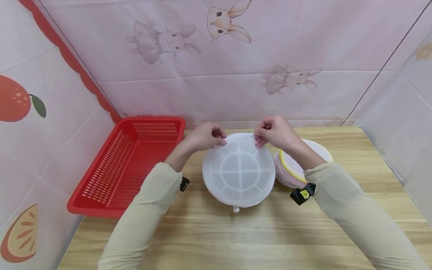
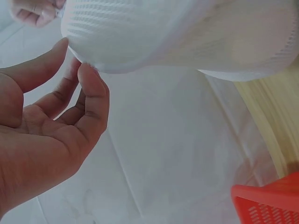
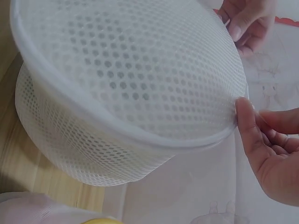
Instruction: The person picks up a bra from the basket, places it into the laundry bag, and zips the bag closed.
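A round white mesh laundry bag point(image 1: 239, 168) stands on the table in front of me, its lid tilted toward the head camera. At the lid's far left edge, my left hand point(image 1: 206, 135) pinches the rim between thumb and fingers. Farther right along the same far rim, my right hand point(image 1: 277, 132) pinches the edge. In the right wrist view the fingers of the right hand point(image 3: 275, 154) hold the edge of the mesh bag point(image 3: 121, 70); whether they grip a zipper pull is too small to tell. A small white tab hangs at the bag's near side.
To the left is a red plastic basket point(image 1: 118, 165) with slotted walls. A pink-and-white bag with yellow trim point(image 1: 290, 174) sits right of the mesh bag, partly behind my right forearm. A wall covering with rabbit prints point(image 1: 222, 93) rises behind the wooden table point(image 1: 236, 240).
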The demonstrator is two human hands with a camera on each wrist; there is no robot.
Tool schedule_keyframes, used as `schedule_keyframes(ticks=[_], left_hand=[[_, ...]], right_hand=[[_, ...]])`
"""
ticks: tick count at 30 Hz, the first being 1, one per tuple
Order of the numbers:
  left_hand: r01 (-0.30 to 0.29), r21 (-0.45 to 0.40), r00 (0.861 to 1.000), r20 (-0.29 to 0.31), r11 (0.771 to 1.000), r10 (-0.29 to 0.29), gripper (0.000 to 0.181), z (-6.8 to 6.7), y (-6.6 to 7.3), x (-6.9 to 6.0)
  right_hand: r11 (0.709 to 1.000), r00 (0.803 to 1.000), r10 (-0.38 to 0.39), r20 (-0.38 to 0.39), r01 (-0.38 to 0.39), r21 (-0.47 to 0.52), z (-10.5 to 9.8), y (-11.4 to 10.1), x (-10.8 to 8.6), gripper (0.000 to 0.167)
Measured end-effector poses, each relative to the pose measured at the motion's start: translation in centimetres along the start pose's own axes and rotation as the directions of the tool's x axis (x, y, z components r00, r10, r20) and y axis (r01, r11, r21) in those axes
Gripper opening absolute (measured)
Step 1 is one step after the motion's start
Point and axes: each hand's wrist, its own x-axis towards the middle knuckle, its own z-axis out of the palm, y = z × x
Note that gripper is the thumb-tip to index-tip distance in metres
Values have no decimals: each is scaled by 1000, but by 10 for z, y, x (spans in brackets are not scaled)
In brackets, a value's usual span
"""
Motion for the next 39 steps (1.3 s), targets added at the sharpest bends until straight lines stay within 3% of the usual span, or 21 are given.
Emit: schedule_keyframes(ticks=[6,14,21,28,39], left_hand=[[-3,58,1000,4,998,3,14,2,12,4],[-5,119,1000,-9,993,6,8,5,15,6],[20,92,999,-44,996,-16,8,8,13,7],[42,53,997,-70,998,-38,8,8,10,7],[67,-10,991,-119,998,-68,9,-1,-11,1]], right_hand=[[999,999,-32,4,33,-22,5,-5,2,13],[996,998,-58,3,59,-74,9,-8,1,13],[993,999,-30,-20,28,-112,10,-8,1,14],[998,1000,15,-20,-16,-62,5,-3,2,13],[997,997,72,-13,-72,-10,-8,13,-3,12]])
